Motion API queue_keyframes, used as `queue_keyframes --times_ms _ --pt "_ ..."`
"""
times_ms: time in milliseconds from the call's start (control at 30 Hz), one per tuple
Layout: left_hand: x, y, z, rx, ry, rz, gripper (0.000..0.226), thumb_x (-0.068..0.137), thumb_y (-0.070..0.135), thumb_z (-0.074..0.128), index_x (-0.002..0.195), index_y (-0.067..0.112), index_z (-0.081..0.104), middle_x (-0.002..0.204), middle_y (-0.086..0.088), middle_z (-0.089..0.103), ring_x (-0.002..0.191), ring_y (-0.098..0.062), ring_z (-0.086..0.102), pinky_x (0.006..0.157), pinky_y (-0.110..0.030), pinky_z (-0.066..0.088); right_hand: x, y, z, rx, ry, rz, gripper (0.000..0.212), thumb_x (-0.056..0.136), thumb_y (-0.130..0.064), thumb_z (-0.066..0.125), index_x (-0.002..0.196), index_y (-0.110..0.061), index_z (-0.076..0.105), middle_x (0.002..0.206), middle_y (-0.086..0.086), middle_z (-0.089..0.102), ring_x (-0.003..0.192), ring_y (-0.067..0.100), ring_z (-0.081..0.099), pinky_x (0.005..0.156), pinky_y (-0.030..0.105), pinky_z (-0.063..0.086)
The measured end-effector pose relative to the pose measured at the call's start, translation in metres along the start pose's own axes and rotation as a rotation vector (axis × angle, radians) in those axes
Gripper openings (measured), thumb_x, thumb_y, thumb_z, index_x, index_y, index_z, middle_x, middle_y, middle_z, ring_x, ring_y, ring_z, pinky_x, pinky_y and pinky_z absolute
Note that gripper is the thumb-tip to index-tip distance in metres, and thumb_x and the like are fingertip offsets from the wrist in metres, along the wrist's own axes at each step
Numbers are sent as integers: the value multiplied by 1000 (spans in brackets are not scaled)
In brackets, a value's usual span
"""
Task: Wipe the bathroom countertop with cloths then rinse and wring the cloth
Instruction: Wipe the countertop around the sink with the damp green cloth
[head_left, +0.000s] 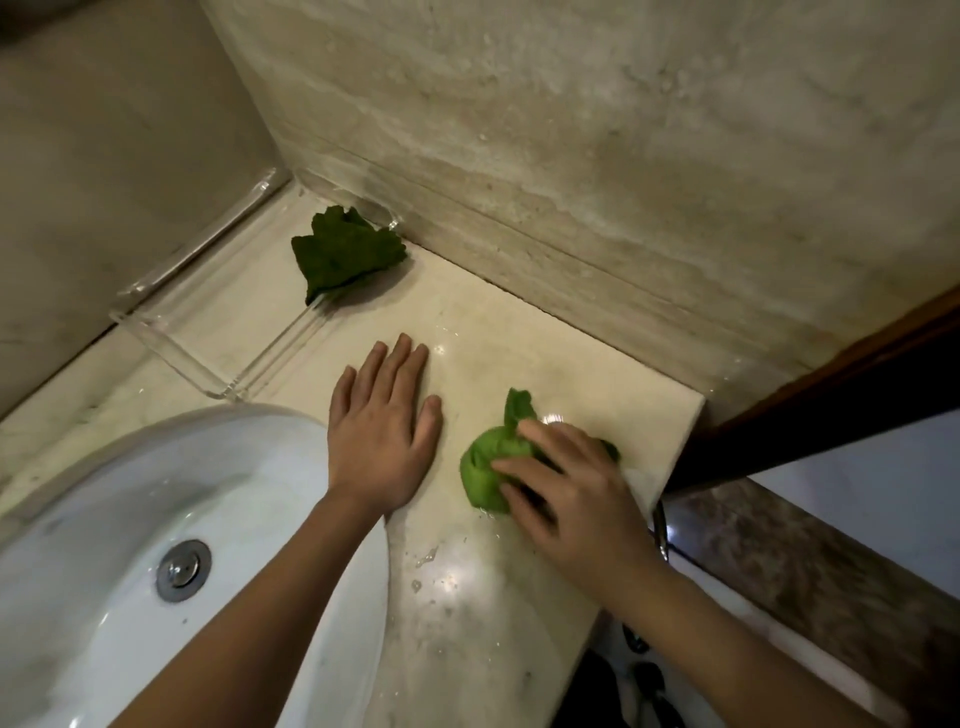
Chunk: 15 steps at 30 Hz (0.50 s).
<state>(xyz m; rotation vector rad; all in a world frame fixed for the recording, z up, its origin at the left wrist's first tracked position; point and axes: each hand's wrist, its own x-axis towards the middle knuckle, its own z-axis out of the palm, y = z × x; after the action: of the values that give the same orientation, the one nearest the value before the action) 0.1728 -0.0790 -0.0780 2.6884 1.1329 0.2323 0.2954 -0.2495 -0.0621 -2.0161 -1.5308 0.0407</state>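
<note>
Cream marble forms the countertop (478, 353), glossy and wet in patches, with water drops (426, 558) scattered toward 6 o'clock of the frame. The bright green cloth (485, 470) lies bunched into a wad on this stone at about 4 o'clock from the frame's centre, close to the counter's right edge. The right hand (576, 499) sits on top of it, fingers bent over the wad and gripping it against the surface; a tail of fabric sticks out toward 12 o'clock.

The left hand (382, 441) lies flat on the marble at 9 o'clock of that cloth, fingers straight and pointing to 12 o'clock, holding nothing. The 2 hands are apart, with bare stone between them.

A dark green cloth (343, 257), crumpled, rests at 11 o'clock of the left hand, inside a clear plastic tray (171, 343) pushed into the corner of the wall (571, 130). The white sink (156, 493) fills the frame's 8 o'clock area, its rim touching the left wrist, with a metal drain (183, 569) in its bowl. A dark wooden frame (831, 405) runs along 3 o'clock.
</note>
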Motion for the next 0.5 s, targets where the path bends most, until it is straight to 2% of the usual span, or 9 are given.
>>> queue_keyframes --times_ms 100,200,267,433,500 --pt "0 0 0 -6 3 -4 62 93 50 12 149 27 21 157 6 18 145 -12 7 117 -38 3 -20 25 -24 -20 33 70 24 85 -29 55 99 -18 72 118 8 62 103 28 56 91 39 48" --pt "0 1 1 -6 14 -3 61 94 50 13 149 27 21 157 5 19 145 -13 8 117 -38 3 13 41 -24 -86 108 249 24 81 -27 58 97 -14 71 118 9 62 103 29 55 87 39 47" --pt "0 0 2 -4 16 0 60 94 49 14 149 27 21 157 4 19 145 -14 9 117 -37 3 31 31 -11 -77 110 288 22 79 -25 60 95 -14 71 120 10 62 105 32 55 86 41 47" --pt "-2 1 0 5 2 -2 63 93 51 10 150 27 19 158 4 16 146 -14 7 117 -36 0 -32 3 -18 34 -87 -46 21 83 -26 56 96 -17 71 118 7 62 108 26 54 91 39 47" --pt "-1 1 -1 7 -5 -1 64 92 52 9 150 26 18 158 4 15 146 -14 6 117 -36 0 -45 16 -33 55 -84 -47 23 85 -27 56 98 -17 72 118 6 62 108 25 55 91 42 48"
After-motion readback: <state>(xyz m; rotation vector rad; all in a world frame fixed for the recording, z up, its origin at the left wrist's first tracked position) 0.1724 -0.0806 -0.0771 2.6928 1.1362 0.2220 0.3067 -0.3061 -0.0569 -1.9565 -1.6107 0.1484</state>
